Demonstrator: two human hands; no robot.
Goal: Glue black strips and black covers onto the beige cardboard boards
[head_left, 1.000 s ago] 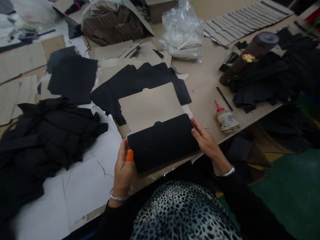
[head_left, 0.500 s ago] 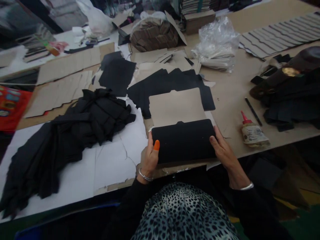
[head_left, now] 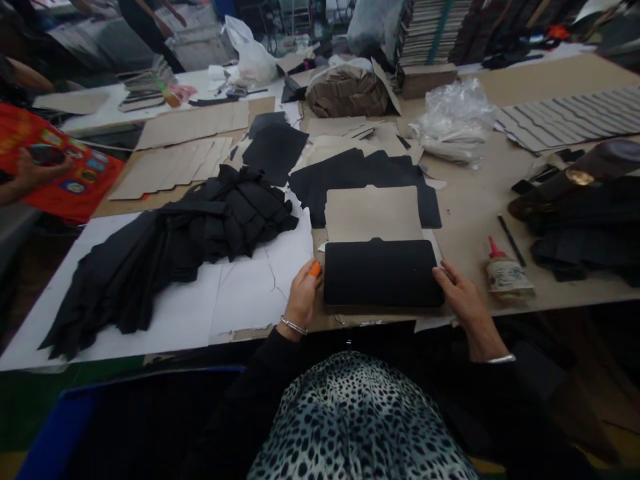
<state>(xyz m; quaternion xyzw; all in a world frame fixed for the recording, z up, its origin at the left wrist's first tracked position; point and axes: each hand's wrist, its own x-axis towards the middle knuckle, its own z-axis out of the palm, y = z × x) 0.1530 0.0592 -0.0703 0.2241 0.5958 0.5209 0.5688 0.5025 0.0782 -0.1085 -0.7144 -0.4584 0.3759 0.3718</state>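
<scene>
A black rectangular panel point(head_left: 380, 273) with a small tab on its far edge lies near the table's front edge. It overlaps the near side of a beige card panel point(head_left: 373, 213). My right hand point(head_left: 465, 297) is at the black panel's right edge, thumb on the edge and fingers partly hidden. Just off the left edge is my left hand point(head_left: 303, 293), its fingers curled together and an orange cover on the thumb; whether anything is in them is hidden. Beyond the card, more black panels point(head_left: 330, 170) lie fanned out.
A heap of black strips point(head_left: 200, 230) covers white paper point(head_left: 250, 293) on the left. To the right stand a red-tipped glue bottle point(head_left: 507, 273) and a dark pen point(head_left: 511, 240). Farther back are a clear plastic bag point(head_left: 455, 120) and beige cards point(head_left: 175, 167). Another person's hand point(head_left: 37, 170) shows far left.
My left hand has come away from the black panel's left edge, and its fingers have curled. My right hand stays at the right edge. The view has tilted up and shifted left.
</scene>
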